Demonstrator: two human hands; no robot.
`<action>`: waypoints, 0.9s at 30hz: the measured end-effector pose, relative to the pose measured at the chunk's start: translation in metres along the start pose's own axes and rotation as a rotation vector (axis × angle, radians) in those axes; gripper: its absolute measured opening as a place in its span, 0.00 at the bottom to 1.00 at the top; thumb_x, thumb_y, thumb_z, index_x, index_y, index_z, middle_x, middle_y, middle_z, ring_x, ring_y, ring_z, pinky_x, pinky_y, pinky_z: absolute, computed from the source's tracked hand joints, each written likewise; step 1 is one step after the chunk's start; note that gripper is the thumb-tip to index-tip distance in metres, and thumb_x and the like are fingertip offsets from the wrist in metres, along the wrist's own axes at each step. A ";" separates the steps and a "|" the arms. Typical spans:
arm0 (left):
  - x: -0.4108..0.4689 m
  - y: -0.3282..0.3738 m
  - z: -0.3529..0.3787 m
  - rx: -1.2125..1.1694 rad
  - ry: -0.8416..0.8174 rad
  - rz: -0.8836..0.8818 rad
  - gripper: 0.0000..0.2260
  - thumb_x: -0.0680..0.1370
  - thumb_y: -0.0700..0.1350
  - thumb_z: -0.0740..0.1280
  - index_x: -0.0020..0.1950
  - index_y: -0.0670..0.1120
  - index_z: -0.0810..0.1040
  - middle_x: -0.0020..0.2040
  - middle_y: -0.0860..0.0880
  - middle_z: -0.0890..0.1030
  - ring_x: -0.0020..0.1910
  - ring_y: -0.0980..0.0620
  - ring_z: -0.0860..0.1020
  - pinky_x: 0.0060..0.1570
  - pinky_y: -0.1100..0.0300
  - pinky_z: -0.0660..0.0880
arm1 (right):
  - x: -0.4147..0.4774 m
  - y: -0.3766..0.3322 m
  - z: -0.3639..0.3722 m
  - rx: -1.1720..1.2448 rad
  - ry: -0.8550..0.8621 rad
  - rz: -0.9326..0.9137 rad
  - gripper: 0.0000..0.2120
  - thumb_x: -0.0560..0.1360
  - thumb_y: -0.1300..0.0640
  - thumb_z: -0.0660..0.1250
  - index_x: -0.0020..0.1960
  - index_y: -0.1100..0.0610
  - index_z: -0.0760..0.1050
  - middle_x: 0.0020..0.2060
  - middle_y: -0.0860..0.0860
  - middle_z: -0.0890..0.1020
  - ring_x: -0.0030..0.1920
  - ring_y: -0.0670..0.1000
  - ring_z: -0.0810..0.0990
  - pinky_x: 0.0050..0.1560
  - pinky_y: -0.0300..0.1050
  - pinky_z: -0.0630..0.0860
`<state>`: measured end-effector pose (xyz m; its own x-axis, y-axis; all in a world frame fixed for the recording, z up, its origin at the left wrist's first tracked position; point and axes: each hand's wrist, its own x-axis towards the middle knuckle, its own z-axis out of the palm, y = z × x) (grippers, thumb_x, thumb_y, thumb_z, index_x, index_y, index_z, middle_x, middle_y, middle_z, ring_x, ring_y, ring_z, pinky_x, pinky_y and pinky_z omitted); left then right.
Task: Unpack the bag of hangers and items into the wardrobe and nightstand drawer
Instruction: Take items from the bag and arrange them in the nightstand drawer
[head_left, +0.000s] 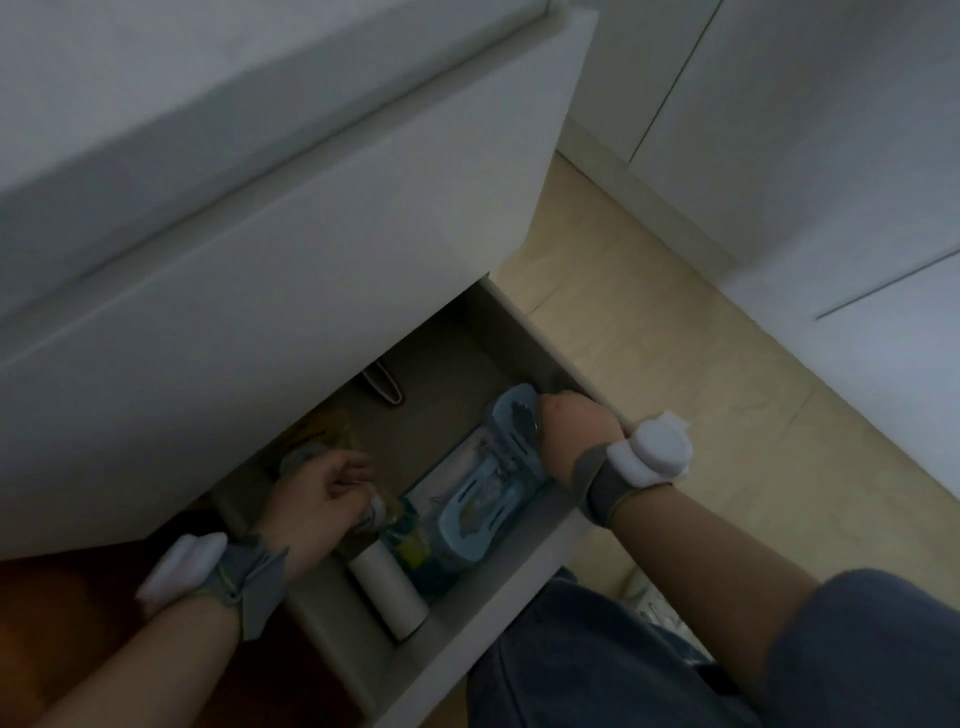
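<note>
Both hands deep in the nightstand drawer (467, 618)!
Right hand (571, 423) curls its fingers round the blue slotted plastic piece (493, 483) inside; left hand (317, 493) fingers curled, grip unclear. White roll (389, 587) already stowed; hangers nowhere visible.

A grey fabric strap (254, 577) with a rounded white module (182, 566) wraps each wrist. The forearms are bare, and the clothing (597, 670) below is blue denim.

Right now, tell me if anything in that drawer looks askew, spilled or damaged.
Nothing looks spilled or broken. The blue rack lies slanted on other items at the right of the drawer, its far end gripped by the right hand.
</note>
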<state>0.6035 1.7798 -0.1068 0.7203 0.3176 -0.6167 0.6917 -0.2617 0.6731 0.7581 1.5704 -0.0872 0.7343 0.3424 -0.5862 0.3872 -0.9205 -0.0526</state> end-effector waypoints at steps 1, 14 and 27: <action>-0.004 0.007 -0.001 -0.018 -0.006 0.006 0.14 0.74 0.34 0.66 0.59 0.42 0.75 0.55 0.44 0.80 0.54 0.50 0.78 0.54 0.58 0.73 | -0.007 -0.001 -0.009 0.010 0.011 -0.010 0.14 0.79 0.59 0.55 0.62 0.60 0.72 0.60 0.57 0.76 0.60 0.56 0.76 0.56 0.46 0.72; -0.123 0.077 -0.051 -0.102 0.034 0.289 0.09 0.76 0.38 0.66 0.54 0.48 0.75 0.52 0.48 0.81 0.54 0.51 0.78 0.60 0.54 0.74 | -0.151 -0.065 -0.095 0.173 0.237 -0.114 0.13 0.76 0.57 0.59 0.57 0.57 0.77 0.55 0.56 0.80 0.55 0.57 0.78 0.55 0.48 0.75; -0.304 0.031 -0.126 -0.341 0.218 0.519 0.09 0.71 0.41 0.68 0.51 0.48 0.77 0.49 0.49 0.83 0.48 0.54 0.82 0.52 0.64 0.76 | -0.312 -0.145 -0.111 0.153 0.368 -0.302 0.13 0.77 0.55 0.60 0.59 0.54 0.76 0.55 0.50 0.79 0.56 0.51 0.76 0.57 0.42 0.71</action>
<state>0.3995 1.7902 0.1531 0.9039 0.4149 -0.1039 0.1757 -0.1389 0.9746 0.5346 1.6185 0.1926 0.7609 0.6161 -0.2037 0.5466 -0.7777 -0.3105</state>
